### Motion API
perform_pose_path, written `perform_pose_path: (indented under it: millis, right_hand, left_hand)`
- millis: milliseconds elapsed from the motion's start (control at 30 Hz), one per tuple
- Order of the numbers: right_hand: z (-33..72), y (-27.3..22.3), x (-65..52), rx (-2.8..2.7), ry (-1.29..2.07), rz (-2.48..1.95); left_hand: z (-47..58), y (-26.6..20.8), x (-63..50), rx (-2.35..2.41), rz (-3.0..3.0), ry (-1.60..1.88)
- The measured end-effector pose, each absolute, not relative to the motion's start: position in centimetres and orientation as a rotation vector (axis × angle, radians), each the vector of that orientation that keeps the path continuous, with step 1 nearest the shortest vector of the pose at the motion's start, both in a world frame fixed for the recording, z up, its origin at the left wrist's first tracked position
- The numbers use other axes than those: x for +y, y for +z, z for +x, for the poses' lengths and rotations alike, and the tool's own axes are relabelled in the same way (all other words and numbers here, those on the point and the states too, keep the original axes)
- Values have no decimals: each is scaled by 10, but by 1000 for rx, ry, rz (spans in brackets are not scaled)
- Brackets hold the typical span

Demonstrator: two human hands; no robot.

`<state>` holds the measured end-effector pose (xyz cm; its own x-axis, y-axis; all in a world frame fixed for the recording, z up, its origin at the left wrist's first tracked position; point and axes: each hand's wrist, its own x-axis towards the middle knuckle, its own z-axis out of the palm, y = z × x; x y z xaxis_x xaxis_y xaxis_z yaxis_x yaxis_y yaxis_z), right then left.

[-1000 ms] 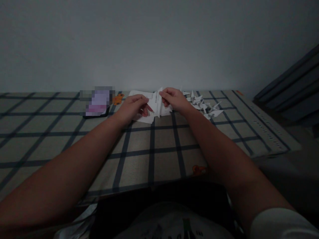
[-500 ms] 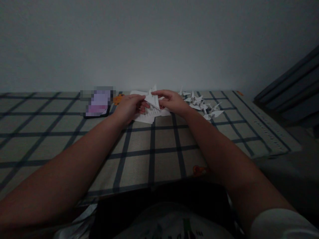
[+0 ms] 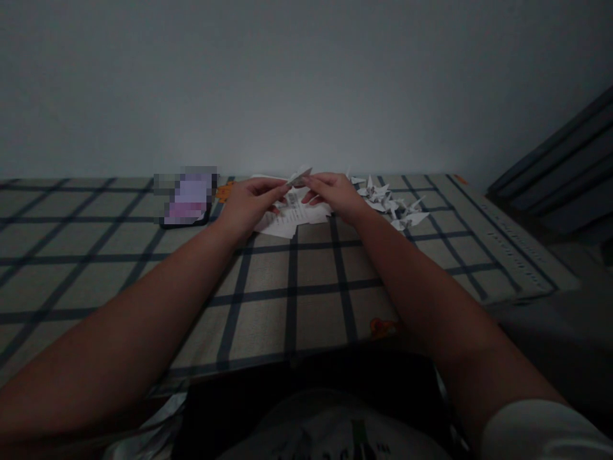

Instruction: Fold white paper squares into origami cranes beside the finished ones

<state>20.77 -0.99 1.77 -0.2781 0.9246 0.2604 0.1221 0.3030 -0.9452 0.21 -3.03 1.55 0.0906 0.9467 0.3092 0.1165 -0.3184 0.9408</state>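
Observation:
Between my two hands is a small folded piece of white paper (image 3: 299, 176), raised above the table and tilted. My left hand (image 3: 249, 201) pinches its left end between thumb and fingers. At its right end, my right hand (image 3: 336, 194) grips it with bent fingers. Beneath them lie several printed paper sheets (image 3: 282, 225), partly covered by the hands. Just right of my right hand is a pile of folded white paper cranes (image 3: 390, 203).
A phone (image 3: 189, 198) with a blurred screen rests at the left. The table wears a checked cloth (image 3: 268, 319) with dark stripes and orange prints. A plain wall (image 3: 306, 83) rises behind it. Dark slatted panels (image 3: 565, 153) stand at the far right.
The folded paper has turned from showing a broad triangular face to lying nearly edge-on. My fingers have shifted closer together along it.

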Motion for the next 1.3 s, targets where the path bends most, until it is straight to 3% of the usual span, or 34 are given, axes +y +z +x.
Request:
perform_pose_path:
  millis: [1300]
  right_hand:
    - [203,18,-8,-1551,1119,-1031]
  left_hand:
    - [-1,14,-31,1165,1650,1101]
